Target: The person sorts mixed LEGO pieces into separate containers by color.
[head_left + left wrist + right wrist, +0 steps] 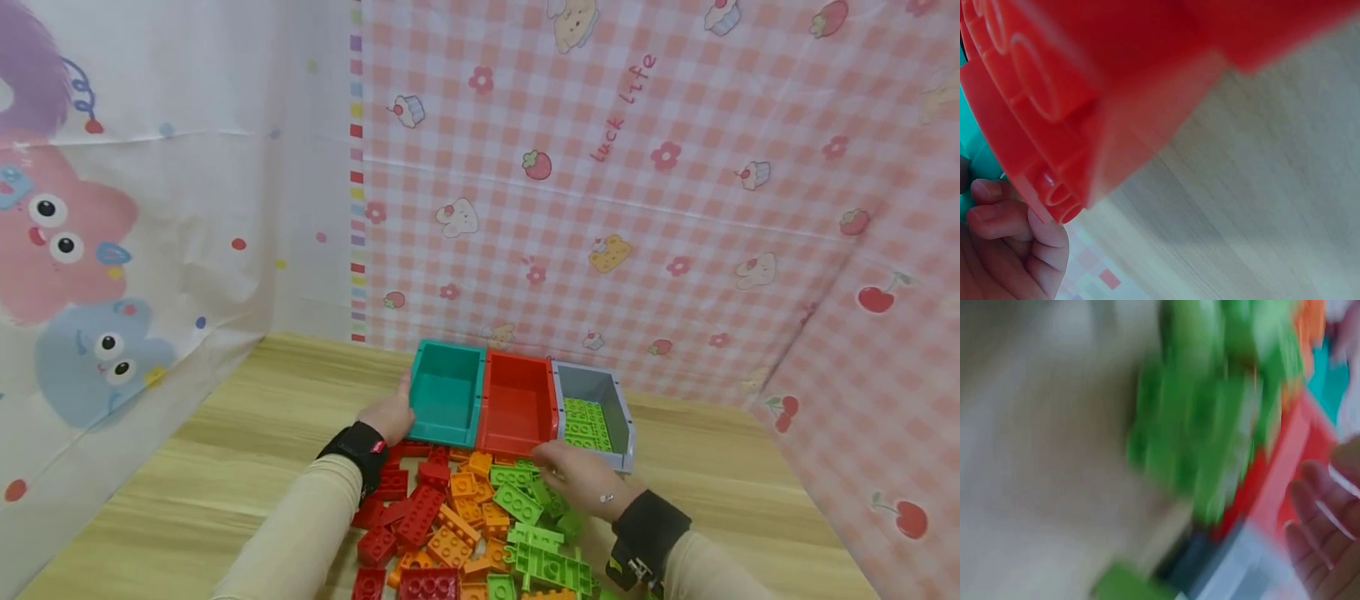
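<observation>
A teal bin (446, 392), a red bin (519, 400) and a grey bin (617, 417) stand side by side. My left hand (388, 414) holds the teal bin at its left front corner, its fingers bent against the teal plastic (985, 164) in the left wrist view. Green bricks (587, 423) lie in the grey bin. In front of the red and grey bins is my right hand (588, 479), over the edge of the brick pile. Its fingers (1316, 519) look straight, with nothing seen between them; the right wrist view is blurred.
Loose red bricks (420, 515), orange bricks (450, 546) and green bricks (517, 502) are heaped before the bins on a wood-grain table (202, 492). Behind the bins hangs a pink checked cloth (570, 217), and a white printed cloth (225, 183) at the left.
</observation>
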Tool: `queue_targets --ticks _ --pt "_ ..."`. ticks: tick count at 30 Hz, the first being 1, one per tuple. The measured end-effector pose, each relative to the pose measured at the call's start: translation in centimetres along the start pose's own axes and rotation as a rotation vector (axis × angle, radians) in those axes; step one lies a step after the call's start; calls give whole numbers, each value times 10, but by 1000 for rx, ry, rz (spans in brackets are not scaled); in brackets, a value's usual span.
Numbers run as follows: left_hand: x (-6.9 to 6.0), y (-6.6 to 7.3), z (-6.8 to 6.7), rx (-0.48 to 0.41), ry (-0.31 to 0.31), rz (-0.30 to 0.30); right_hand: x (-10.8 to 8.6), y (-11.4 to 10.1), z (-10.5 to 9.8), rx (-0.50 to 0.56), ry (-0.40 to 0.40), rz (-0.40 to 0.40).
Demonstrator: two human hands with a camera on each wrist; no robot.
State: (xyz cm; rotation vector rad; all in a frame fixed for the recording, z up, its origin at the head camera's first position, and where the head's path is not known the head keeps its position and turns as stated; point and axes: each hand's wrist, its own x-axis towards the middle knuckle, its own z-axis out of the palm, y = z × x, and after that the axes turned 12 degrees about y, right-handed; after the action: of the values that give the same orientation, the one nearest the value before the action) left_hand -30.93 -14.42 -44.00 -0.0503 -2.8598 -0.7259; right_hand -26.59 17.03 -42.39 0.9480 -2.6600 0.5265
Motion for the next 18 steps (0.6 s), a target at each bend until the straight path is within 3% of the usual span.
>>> queue_targets --ticks 3,7,13,18 --pt "1 -1 2 13 12 12 0 -18 9 -81 -117 -120" --pt "1 -2 3 24 31 36 5 -37 17 -215 -147 -193" --pt "-3 0 0 16 60 51 9 -46 21 -279 -183 -187" --pt "-3 1 -2 29 58 62 12 -43 15 -156 -159 -116"
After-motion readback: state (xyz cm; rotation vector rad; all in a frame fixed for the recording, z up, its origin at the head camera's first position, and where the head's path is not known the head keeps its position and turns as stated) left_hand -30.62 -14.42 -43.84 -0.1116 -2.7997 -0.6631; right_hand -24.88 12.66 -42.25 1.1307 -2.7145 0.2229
